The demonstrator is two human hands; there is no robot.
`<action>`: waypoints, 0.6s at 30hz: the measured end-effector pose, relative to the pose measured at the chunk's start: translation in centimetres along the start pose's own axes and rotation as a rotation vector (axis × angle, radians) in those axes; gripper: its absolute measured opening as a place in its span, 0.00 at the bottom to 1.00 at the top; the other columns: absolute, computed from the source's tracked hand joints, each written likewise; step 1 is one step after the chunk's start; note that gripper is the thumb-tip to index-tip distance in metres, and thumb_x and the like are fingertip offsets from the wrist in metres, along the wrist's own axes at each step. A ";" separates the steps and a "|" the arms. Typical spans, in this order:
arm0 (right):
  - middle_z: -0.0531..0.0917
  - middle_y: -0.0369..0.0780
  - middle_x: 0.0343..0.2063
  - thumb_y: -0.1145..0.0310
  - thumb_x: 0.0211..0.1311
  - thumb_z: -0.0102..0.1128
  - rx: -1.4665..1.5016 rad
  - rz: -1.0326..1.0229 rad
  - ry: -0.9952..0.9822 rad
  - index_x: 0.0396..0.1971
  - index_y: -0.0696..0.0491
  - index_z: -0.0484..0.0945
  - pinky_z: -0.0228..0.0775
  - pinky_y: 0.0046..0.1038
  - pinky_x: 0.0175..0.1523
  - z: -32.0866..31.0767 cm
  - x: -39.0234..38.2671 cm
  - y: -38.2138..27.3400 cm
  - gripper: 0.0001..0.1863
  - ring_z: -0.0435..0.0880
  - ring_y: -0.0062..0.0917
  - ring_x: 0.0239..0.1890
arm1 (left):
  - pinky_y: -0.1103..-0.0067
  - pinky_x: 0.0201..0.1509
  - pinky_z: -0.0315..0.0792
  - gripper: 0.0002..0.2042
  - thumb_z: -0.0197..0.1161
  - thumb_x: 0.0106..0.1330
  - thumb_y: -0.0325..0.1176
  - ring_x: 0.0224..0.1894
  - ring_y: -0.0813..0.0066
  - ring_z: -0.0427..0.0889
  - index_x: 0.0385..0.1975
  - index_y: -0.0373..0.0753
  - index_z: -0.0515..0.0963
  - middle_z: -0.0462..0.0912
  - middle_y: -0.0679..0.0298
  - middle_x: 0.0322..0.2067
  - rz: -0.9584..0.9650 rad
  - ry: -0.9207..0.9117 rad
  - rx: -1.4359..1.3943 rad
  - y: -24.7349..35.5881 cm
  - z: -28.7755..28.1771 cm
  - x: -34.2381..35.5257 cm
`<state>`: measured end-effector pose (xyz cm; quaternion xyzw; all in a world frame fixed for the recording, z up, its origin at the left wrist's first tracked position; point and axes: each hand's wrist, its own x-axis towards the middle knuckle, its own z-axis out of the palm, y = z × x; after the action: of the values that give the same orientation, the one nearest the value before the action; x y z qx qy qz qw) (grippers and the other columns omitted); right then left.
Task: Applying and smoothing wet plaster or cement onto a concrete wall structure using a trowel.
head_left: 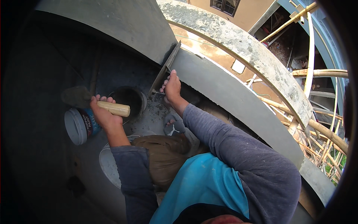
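Note:
My left hand (106,115) is closed round the pale wooden handle of a pointing trowel (118,109). Its dull, mortar-smeared blade stretches out to the left. My right hand (172,88) grips a plastering trowel (162,71), whose long flat blade appears nearly edge-on. That blade stands at the end of a smooth grey plastered ledge (216,82), close to the grey plastered wall (123,26); whether it touches either is unclear. Below and between my hands stands a dark bucket (143,101) with a shadowed inside.
A white and blue paint bucket (76,127) lies tipped at the left. Another pale bucket (108,164) is partly behind my left forearm. My sandalled foot (174,125) rests on the mortar-spattered floor. Beyond the ledge run a curved concrete beam (238,41) and bamboo scaffolding (328,136).

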<state>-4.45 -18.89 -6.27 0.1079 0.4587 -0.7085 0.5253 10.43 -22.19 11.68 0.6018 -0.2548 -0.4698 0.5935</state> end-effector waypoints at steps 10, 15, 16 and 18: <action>0.65 0.34 0.16 0.43 0.72 0.42 -0.100 -0.004 0.014 0.31 0.51 0.64 0.62 0.27 0.18 0.1 -1.4 2.1 0.23 0.66 0.22 0.14 | 0.73 0.43 0.70 0.12 0.57 0.68 0.45 0.34 0.72 0.75 0.39 0.43 0.73 0.75 0.68 0.32 0.004 -0.011 -0.005 0.1 0.4 -0.1; 0.68 0.36 0.20 0.44 0.73 0.42 -0.087 0.008 -0.029 0.33 0.52 0.65 0.66 0.28 0.19 0.9 -4.4 3.2 0.23 0.69 0.23 0.16 | 0.73 0.43 0.70 0.12 0.56 0.69 0.45 0.34 0.72 0.75 0.39 0.43 0.73 0.74 0.67 0.32 0.003 -0.008 0.020 -0.2 1.0 -0.3; 0.68 0.36 0.20 0.45 0.74 0.41 -0.076 0.023 -0.064 0.35 0.52 0.65 0.67 0.27 0.21 1.0 -5.1 3.1 0.23 0.69 0.23 0.17 | 0.73 0.43 0.70 0.12 0.56 0.69 0.45 0.34 0.72 0.75 0.39 0.43 0.73 0.74 0.67 0.32 0.004 -0.009 0.022 -0.2 0.9 -0.3; 0.69 0.36 0.20 0.46 0.74 0.40 -0.117 -0.028 -0.132 0.35 0.53 0.65 0.68 0.27 0.22 1.0 -6.3 2.8 0.22 0.69 0.22 0.17 | 0.73 0.43 0.70 0.12 0.56 0.68 0.45 0.34 0.72 0.75 0.39 0.42 0.73 0.74 0.67 0.32 0.011 -0.024 0.018 -0.3 0.7 -0.1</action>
<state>0.93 -15.64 -3.21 0.0237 0.4649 -0.6934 0.5500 9.71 -22.41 11.48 0.6000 -0.2697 -0.4713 0.5875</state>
